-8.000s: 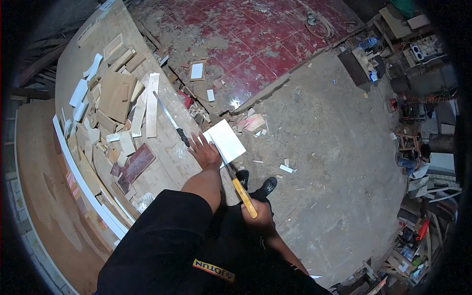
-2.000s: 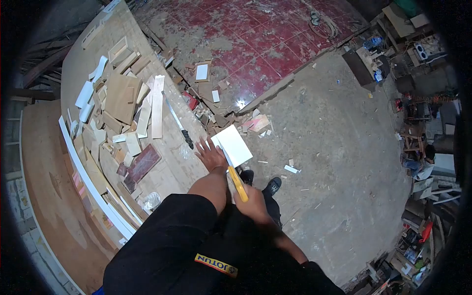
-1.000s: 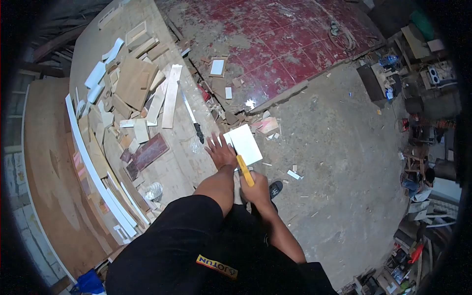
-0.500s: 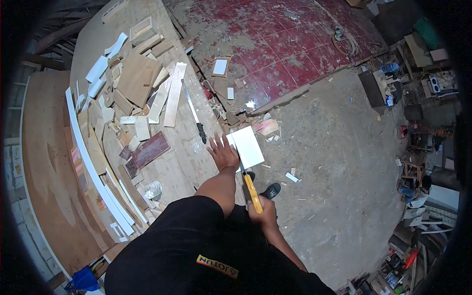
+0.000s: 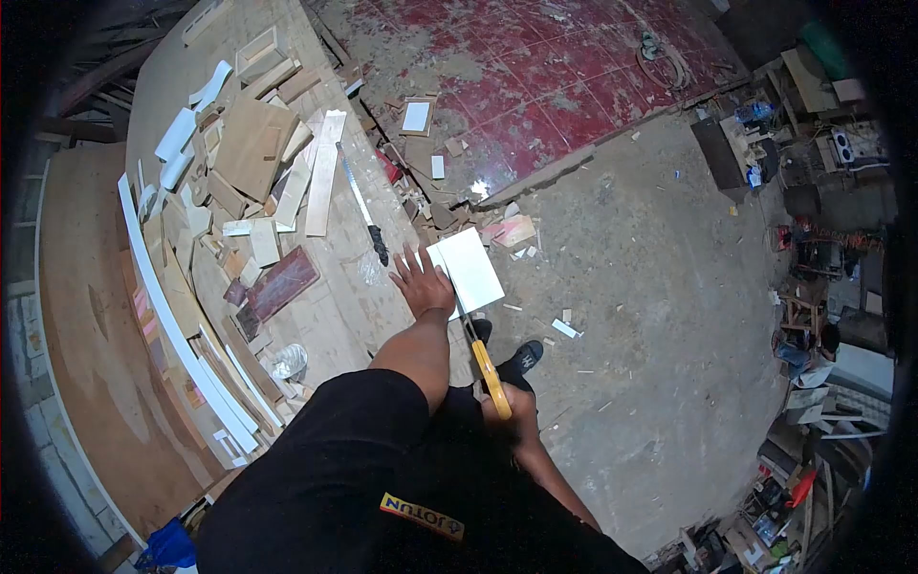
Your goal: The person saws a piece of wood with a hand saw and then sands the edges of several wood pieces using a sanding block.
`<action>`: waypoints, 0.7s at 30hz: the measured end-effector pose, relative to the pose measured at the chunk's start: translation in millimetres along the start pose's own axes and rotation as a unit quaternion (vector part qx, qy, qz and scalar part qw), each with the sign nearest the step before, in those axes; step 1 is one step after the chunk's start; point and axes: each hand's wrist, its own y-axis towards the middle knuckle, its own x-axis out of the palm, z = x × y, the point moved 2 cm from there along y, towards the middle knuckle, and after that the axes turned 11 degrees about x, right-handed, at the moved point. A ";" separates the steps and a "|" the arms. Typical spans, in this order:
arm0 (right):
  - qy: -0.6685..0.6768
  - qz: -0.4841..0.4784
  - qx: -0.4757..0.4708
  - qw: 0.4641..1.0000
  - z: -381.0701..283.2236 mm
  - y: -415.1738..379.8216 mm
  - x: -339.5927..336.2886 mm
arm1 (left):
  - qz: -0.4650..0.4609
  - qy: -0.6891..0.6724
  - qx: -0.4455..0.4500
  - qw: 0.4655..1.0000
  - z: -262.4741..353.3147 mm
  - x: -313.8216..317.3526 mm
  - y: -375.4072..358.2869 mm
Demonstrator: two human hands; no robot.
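My left hand (image 5: pixel 425 285) lies flat with spread fingers across the left part of a white board (image 5: pixel 472 274), which sticks out past the edge of the work table (image 5: pixel 337 316). My right hand (image 5: pixel 519 413) is closed around the yellow handle of a handsaw (image 5: pixel 491 379). The saw's blade runs up to the board beside my left hand; its teeth and any cut are too small to make out. Just beyond my left fingertips, a second saw (image 5: pixel 361 203) with a long narrow blade and black handle rests on the table.
Wood offcuts (image 5: pixel 251 153) are heaped on the table's far left, near a dark red block (image 5: pixel 282 285) and a crumpled clear plastic piece (image 5: pixel 289 362). Scraps (image 5: pixel 566 328) dot the concrete floor by my feet. A raised red tiled floor (image 5: pixel 535 124) lies ahead.
The saw has been drawn back toward my body relative to the board. My left hand keeps its place on the board. The whole view has shifted slightly.
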 end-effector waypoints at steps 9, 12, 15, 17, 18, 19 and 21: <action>0.022 0.019 0.011 1.000 -8.6 49.7 12.4 | -0.013 0.005 -0.001 1.000 3.3 -3.9 -0.5; 0.043 0.040 0.001 0.998 -10.4 38.4 17.2 | -0.009 0.009 -0.004 1.000 0.1 4.9 0.2; 0.059 0.002 0.009 0.998 -6.1 5.2 2.3 | -0.017 0.009 -0.004 1.000 2.4 -1.3 0.3; 0.069 -0.026 0.027 0.997 -0.5 -5.3 -5.7 | -0.016 0.013 -0.002 1.000 2.2 0.7 -1.4; 0.067 -0.026 0.031 0.997 -3.3 -5.2 -7.0 | -0.012 0.016 0.000 1.000 2.0 1.0 -0.7; 0.065 -0.026 0.034 0.997 -5.8 -2.4 -6.7 | -0.009 0.017 0.000 1.000 2.0 1.2 1.5; 0.042 0.010 -0.002 0.999 -3.5 28.0 11.1 | -0.006 0.019 0.005 1.000 0.5 1.8 -0.8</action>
